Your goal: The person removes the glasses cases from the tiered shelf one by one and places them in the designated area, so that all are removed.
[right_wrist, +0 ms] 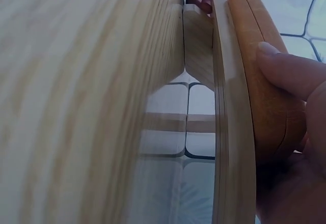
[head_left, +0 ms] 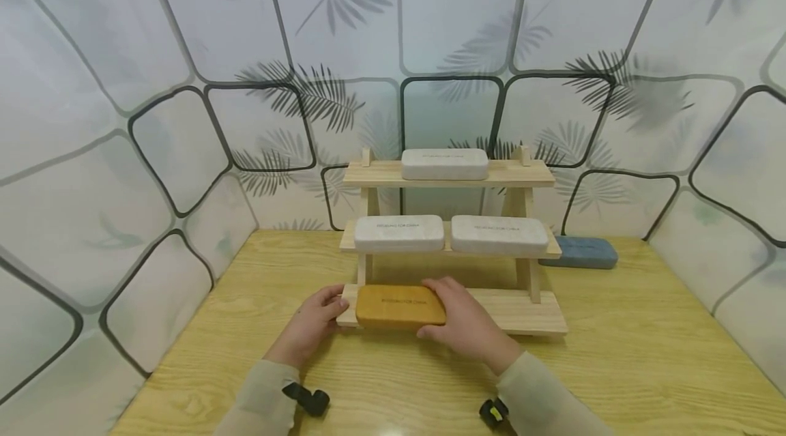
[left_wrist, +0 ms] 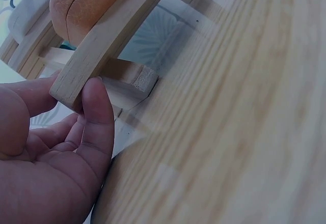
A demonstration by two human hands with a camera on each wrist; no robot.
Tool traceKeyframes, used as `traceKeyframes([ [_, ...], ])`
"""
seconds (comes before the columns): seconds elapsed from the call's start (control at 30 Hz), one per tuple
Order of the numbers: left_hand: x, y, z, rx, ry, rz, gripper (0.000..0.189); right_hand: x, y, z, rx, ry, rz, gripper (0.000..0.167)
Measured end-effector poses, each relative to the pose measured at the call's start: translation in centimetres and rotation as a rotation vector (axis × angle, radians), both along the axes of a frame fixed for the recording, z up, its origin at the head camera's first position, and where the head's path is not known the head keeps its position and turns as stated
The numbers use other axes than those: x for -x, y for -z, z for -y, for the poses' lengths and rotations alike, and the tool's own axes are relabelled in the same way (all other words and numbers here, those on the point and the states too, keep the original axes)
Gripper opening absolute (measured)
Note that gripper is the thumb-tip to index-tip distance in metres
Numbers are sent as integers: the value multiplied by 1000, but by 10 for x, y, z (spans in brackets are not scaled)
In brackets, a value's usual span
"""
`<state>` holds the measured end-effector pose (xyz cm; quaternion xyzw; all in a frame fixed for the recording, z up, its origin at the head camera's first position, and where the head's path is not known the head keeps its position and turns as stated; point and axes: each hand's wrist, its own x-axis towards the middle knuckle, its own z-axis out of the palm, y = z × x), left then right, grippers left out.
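Pinching bottom shelf (head_left: 510,312) between left fingers (left_wrist: 98,112), orange case (head_left: 400,308) between right fingers (right_wrist: 291,73).

Upper white case (head_left: 445,164): I see it alone on the highest level, faintly lettered.
Lower white cases (head_left: 399,233): I count two, side by side, dark lettering on each.
Blue case (head_left: 586,253): flat at my back right.
Counter (head_left: 202,354): yellowish, wood-grained.
Backdrop (head_left: 350,115): I see pale panels, rounded grey outlines, leaf prints.
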<state>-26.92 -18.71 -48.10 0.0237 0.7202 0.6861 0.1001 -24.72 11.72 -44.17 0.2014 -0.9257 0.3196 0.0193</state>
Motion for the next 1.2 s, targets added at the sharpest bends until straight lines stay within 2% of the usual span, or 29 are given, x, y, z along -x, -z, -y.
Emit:
traceKeyframes([
  [0.33, -2, -1, 0, -25, 24, -9, 53, -3, 1, -15, 24, -23, -22, 78],
  [0.73, 0, 1, -1, -38, 8, 2, 52, -7, -6, -40, 82, -52, 11, 73],
  [1.03, 0, -2, 0, -32, 8, 3, 52, -12, -11, -68, 69, -37, -46, 76],
  [1.2, 1, 2, 0, -32, 17, -21, 51, -12, -13, -83, 62, -39, -84, 77],
])
